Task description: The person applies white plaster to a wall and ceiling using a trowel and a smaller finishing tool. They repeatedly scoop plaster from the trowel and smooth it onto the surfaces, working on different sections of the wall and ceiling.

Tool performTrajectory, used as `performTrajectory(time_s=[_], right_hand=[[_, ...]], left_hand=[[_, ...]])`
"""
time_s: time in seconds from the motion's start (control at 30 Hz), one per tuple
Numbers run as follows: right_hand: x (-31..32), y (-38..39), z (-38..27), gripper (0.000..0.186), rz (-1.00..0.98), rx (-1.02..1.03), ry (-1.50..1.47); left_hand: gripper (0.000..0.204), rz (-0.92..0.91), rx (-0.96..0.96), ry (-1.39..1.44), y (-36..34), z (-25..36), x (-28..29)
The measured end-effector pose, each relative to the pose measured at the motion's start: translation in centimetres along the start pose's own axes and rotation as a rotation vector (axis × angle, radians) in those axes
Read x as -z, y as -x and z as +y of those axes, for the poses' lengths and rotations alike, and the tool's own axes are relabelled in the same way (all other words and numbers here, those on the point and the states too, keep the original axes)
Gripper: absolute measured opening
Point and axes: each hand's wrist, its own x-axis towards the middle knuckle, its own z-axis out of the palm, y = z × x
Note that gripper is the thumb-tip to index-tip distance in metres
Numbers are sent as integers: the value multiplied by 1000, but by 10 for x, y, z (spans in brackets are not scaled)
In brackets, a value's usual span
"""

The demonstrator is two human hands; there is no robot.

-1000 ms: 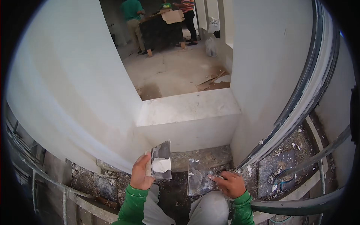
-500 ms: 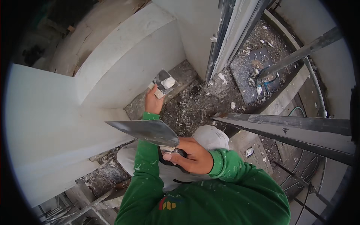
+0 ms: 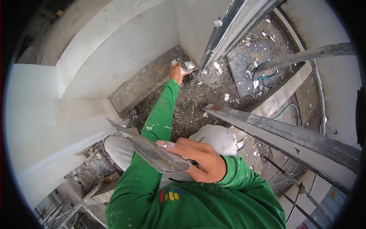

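Note:
My right hand point(image 3: 200, 158) is closed round a steel plastering trowel point(image 3: 146, 147), near my chest. Its long, smeared grey blade tilts toward the left, with the thumb lying along it. Stretched far ahead, my left hand point(image 3: 176, 72) grips a wide putty knife point(image 3: 182, 71) with a pale handle. A white lump of putty point(image 3: 189, 65) sits on that knife's blade, close to the foot of the wall corner. The fingers of my left hand are partly hidden.
A curved white wall point(image 3: 126, 49) rises ahead on the left above a concrete ledge point(image 3: 133, 87). Debris covers the floor point(image 3: 194, 103). A long metal beam point(image 3: 282, 129) slants in from the right; an upright metal frame point(image 3: 225, 36) and a pole point(image 3: 309, 55) stand beyond.
My left hand has reached farther forward and right with the putty knife. The trowel in my right hand has tilted and dropped slightly, its blade now turned lower. The view has shifted.

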Motion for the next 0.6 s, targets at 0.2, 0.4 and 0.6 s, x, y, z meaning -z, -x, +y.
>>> performTrajectory(time_s=[0.2, 0.4, 0.6], right_hand=[[4, 3, -3, 59, -21, -36, -7], [-2, 2, -2, 53, 10, 15, 23], [-9, 0, -2, 49, 59, 89, 36]], left_hand=[[29, -8, 90, -29, -6, 8, -23], [30, 52, 42, -157, 12, 37, -74], [23, -118, -72, -247, 69, 115, -151]])
